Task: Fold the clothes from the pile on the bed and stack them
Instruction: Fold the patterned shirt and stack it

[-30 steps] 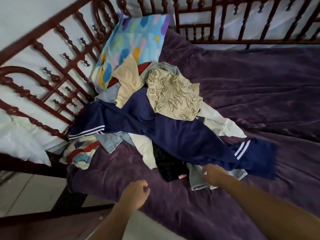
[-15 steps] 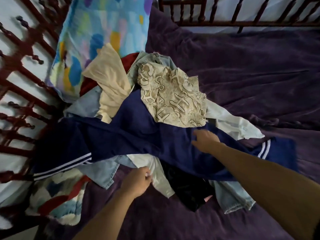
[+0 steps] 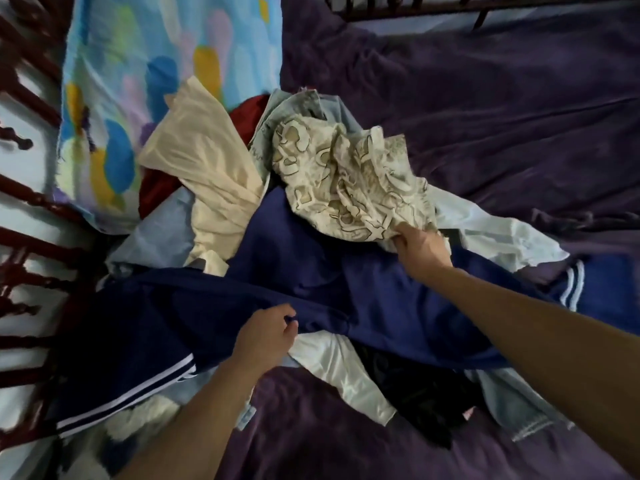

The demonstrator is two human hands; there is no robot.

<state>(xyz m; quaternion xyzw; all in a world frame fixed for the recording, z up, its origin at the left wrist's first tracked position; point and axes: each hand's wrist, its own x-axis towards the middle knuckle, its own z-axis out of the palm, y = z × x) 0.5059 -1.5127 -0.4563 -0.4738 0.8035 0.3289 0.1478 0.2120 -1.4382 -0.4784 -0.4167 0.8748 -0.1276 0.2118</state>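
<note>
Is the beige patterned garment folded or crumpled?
Crumpled: the beige patterned garment lies bunched and wrinkled, its edge gripped by the right hand.

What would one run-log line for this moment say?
left hand grips navy garment | right hand grips patterned cloth | no stack in view

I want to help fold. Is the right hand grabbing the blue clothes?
No, the right hand grips the patterned cloth, not the blue clothes.
</note>
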